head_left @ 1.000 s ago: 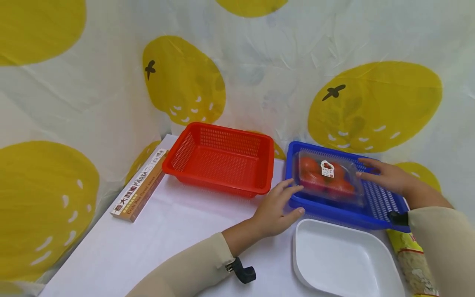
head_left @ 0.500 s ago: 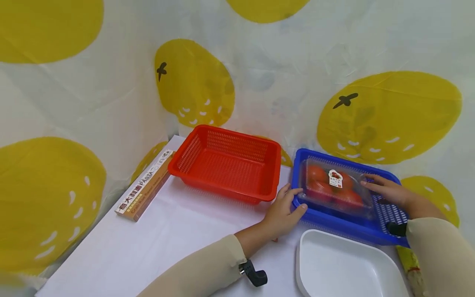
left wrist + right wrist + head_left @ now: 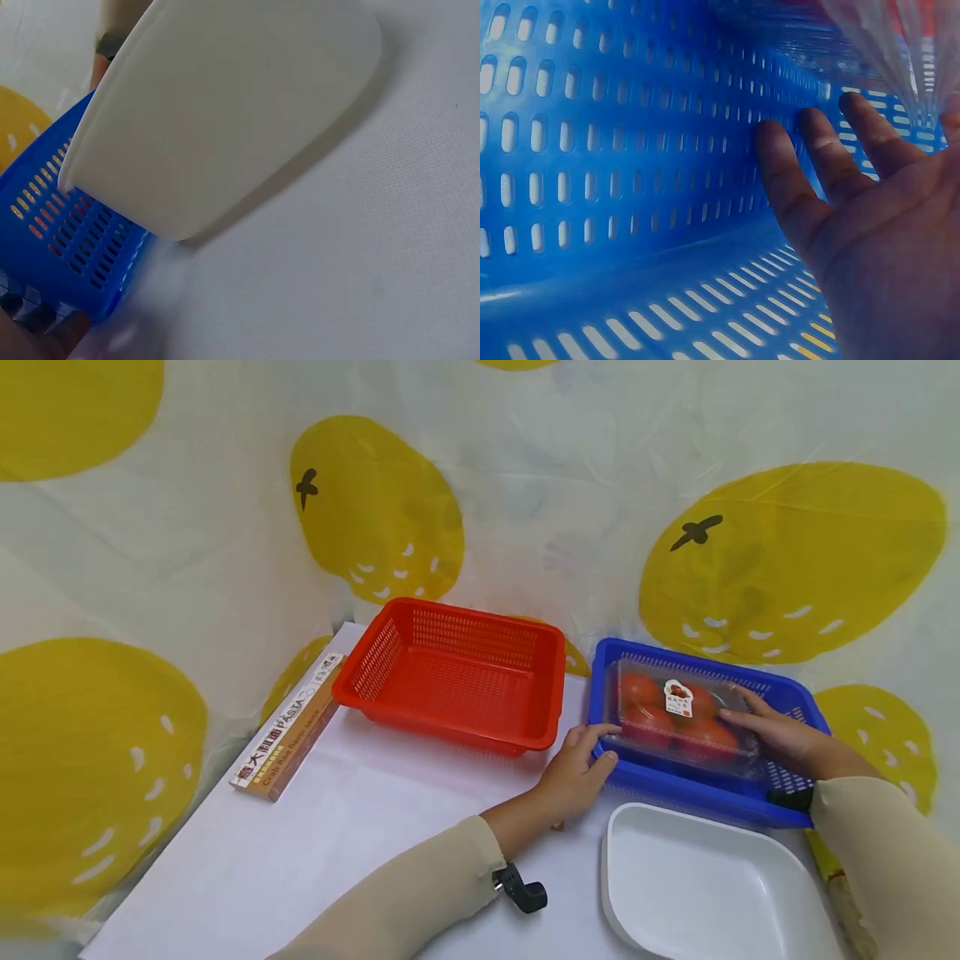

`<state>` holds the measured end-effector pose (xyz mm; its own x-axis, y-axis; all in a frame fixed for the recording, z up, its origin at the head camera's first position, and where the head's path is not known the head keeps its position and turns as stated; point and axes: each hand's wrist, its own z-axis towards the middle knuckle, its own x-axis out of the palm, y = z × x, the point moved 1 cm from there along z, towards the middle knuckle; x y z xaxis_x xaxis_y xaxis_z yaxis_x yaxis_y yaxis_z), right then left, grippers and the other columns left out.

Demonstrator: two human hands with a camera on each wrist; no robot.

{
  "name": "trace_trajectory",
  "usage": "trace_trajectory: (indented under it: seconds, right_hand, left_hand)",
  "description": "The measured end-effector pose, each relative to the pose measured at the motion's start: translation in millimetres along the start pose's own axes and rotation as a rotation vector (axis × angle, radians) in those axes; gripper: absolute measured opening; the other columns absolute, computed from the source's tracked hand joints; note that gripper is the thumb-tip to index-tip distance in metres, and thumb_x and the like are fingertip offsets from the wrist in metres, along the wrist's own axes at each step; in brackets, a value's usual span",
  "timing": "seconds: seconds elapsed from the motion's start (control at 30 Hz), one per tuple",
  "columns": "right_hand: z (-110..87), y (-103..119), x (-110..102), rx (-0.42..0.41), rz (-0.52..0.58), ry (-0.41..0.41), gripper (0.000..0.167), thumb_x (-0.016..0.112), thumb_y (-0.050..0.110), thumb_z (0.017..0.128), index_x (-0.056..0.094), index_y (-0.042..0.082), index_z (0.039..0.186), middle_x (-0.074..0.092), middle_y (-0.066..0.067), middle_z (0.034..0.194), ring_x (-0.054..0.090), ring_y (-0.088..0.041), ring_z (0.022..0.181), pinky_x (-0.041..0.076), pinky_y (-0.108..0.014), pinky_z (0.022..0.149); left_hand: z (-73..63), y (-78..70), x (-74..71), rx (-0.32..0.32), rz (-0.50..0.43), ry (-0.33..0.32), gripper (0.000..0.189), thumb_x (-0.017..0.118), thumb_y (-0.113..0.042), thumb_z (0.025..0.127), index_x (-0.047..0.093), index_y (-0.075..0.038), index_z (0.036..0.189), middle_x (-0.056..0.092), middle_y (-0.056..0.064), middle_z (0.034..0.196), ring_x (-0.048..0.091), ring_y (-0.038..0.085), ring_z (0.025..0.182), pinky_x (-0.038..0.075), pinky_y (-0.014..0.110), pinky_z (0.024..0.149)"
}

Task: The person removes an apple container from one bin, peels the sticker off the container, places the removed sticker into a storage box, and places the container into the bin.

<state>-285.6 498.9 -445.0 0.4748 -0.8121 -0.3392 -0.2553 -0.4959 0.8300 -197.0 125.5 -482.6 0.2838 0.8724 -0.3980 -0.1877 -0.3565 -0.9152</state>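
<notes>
A clear plastic box of tomatoes [image 3: 678, 727] with a white label lies in the blue slotted basket [image 3: 697, 789]. My left hand [image 3: 573, 781] is at the basket's left end, its extended index finger at the box's left edge and its thumb near the rim. In the left wrist view, part of that hand [image 3: 41, 337] shows against the basket's outer wall [image 3: 75, 217]. Inside the basket, my right hand [image 3: 787, 735] reaches to the box's right end. The right wrist view shows this hand [image 3: 885, 217] with fingers spread, the box's clear plastic [image 3: 900, 52] above them.
Left of the blue basket stands a red basket [image 3: 465, 693] with nothing in it. A pasta box [image 3: 288, 727] lies along the table's left edge. In front is a white tray [image 3: 712, 877]; a yellow bag [image 3: 840, 893] lies to its right, partly behind the sleeve.
My left hand has moved in to the blue basket's left rim and the tomato box's edge. My right hand has come in closer over the box's right end. The head view has shifted slightly.
</notes>
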Motion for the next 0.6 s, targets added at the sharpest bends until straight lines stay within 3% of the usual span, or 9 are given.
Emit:
trace_trajectory:
  seconds: [0.1,0.37,0.47,0.6]
  right_hand:
    - [5.4,2.9,2.0,0.01,0.031,0.01,0.088,0.044,0.044,0.113,-0.024,0.025,0.167,-0.003,-0.029,0.169,0.028,-0.044,0.143,0.049,-0.027,0.095]
    - [3.9,4.5,2.5,0.01,0.133,0.011,0.08,0.044,0.039,0.114,-0.019,0.043,0.163,-0.01,-0.024,0.169,0.024,-0.046,0.145,0.052,-0.026,0.092]
    - [3.0,7.0,4.5,-0.014,0.162,-0.004,0.074,0.044,0.036,0.115,-0.011,0.047,0.163,-0.002,-0.015,0.166,0.037,-0.031,0.139,0.053,-0.025,0.093]
    - [5.4,6.2,5.3,-0.049,0.252,-0.049,0.058,0.048,0.028,0.114,0.011,0.048,0.154,0.02,0.0,0.151,0.055,-0.008,0.116,0.056,-0.026,0.093]
  left_hand:
    - [-0.3,0.7,-2.8,-0.008,-0.007,0.013,0.042,0.046,-0.045,0.11,0.048,-0.049,0.152,0.039,0.0,0.163,0.056,0.028,0.138,0.052,0.055,0.109]
    - [1.3,-0.9,-3.8,0.017,-0.016,0.046,0.042,0.046,-0.044,0.111,0.045,-0.046,0.153,0.037,0.001,0.163,0.057,0.027,0.136,0.053,0.052,0.109]
    - [2.1,-0.7,-3.9,0.016,-0.022,0.054,0.042,0.047,-0.043,0.112,0.045,-0.045,0.153,0.036,0.002,0.163,0.055,0.027,0.138,0.052,0.053,0.11]
    - [3.1,0.9,-3.6,0.026,-0.023,0.057,0.041,0.047,-0.04,0.112,0.045,-0.043,0.153,0.036,0.003,0.162,0.052,0.028,0.141,0.048,0.054,0.114]
